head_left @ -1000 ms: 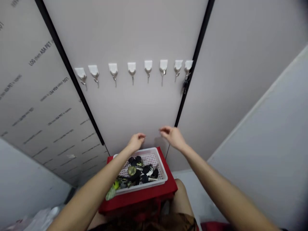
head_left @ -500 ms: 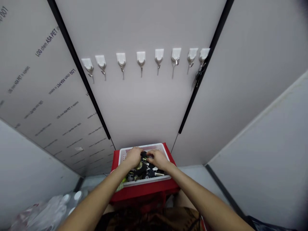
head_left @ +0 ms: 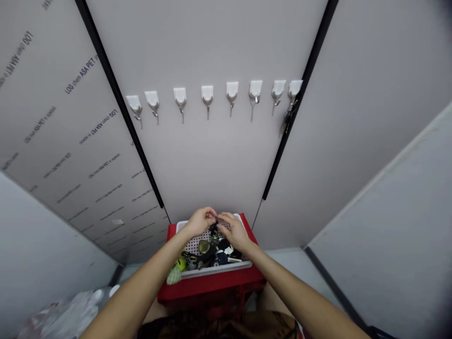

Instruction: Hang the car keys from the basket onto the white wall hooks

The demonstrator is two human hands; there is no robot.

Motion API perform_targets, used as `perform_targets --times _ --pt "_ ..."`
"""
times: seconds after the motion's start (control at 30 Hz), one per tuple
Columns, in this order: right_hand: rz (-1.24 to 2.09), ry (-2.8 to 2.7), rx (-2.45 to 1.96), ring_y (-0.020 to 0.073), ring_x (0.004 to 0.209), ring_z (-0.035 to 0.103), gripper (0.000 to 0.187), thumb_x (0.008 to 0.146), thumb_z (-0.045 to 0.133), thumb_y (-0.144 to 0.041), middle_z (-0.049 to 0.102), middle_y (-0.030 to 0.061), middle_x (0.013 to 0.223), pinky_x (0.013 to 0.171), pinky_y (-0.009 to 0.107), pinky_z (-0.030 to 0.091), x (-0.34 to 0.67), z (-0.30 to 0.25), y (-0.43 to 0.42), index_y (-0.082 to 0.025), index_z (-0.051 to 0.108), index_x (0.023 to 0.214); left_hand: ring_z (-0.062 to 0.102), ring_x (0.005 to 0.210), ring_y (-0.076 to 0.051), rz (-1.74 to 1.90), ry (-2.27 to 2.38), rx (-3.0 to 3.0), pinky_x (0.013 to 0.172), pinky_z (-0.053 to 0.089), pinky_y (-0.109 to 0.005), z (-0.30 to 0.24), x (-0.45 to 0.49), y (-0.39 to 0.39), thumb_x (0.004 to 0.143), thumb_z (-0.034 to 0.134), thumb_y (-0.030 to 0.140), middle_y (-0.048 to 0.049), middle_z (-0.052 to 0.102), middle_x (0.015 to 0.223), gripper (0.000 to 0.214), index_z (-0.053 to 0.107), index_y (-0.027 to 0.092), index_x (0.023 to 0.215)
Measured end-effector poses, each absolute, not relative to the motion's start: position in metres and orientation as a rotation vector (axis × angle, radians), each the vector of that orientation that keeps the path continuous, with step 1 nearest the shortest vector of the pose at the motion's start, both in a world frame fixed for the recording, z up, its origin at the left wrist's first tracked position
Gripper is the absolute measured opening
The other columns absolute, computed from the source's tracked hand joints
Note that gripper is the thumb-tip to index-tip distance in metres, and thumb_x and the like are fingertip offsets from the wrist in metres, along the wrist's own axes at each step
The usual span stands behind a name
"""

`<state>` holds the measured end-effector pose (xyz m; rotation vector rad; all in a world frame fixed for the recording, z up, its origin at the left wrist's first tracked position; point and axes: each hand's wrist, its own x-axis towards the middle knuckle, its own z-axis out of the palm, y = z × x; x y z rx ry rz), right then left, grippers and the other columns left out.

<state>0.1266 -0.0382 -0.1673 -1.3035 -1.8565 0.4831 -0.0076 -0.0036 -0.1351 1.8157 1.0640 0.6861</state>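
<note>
My left hand [head_left: 202, 222] and my right hand [head_left: 236, 232] meet above the far part of a white perforated basket [head_left: 216, 270]. Fingers of both are pinched close together around the top of a dark bunch of keys [head_left: 213, 230], which hangs between them; its ring is too small to make out. Below lie more keys [head_left: 223, 257] with black heads, a round olive-coloured piece [head_left: 204, 246] and a yellow-green ball-like charm [head_left: 181, 263]. A pale green striped cloth piece [head_left: 174, 275] hangs over the basket's near left corner.
The basket stands on a red stool-like box [head_left: 212, 284] against a grey wall panel. Several white stick-on hooks [head_left: 207, 94] line the panel; from the rightmost hangs a dark set of keys [head_left: 288, 117]. Plastic bags and bottles [head_left: 79, 308] lie on the floor at left.
Both hands have risen slightly toward the basket's far rim, lifting the dark bunch of keys off the pile. More of the basket's contents shows. The view has tilted a little.
</note>
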Motion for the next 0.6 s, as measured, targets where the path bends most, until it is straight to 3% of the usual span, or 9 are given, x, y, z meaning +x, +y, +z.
perform_targets --times 0.17,0.37,0.6 --pt "0.629 -1.788 -1.211 0.0101 0.069 0.05 0.02 0.069 0.041 -0.024 0.057 0.0033 0.074 0.065 0.022 0.037 0.135 -0.15 -0.038 -0.016 0.057 0.077 0.032 0.041 -0.002 0.829 0.957 1.545 0.042 0.025 -0.015 -0.124 0.006 -0.004 0.056 0.047 0.012 0.0081 0.037 0.045 0.009 0.042 0.013 0.064" --pt "0.473 -1.638 -1.243 0.0099 0.058 0.046 0.017 0.065 0.045 -0.026 0.052 0.0021 0.061 0.054 0.021 0.037 0.158 -0.109 -0.027 -0.015 0.058 0.065 0.034 0.04 -0.003 1.047 0.913 1.388 0.042 0.027 -0.016 -0.094 0.036 0.0 0.054 0.048 0.012 0.0081 0.039 0.043 0.01 0.042 0.014 0.061" --pt "0.42 -1.397 -1.113 0.0068 0.045 0.043 0.015 0.061 0.046 -0.026 0.049 -0.0017 0.05 0.046 0.02 0.037 0.196 -0.019 -0.006 -0.013 0.055 0.062 0.046 0.067 -0.008 1.304 0.812 1.706 0.063 0.035 -0.02 -0.014 0.087 0.014 0.052 0.051 0.007 0.0003 0.053 0.068 0.018 0.049 0.014 0.068"
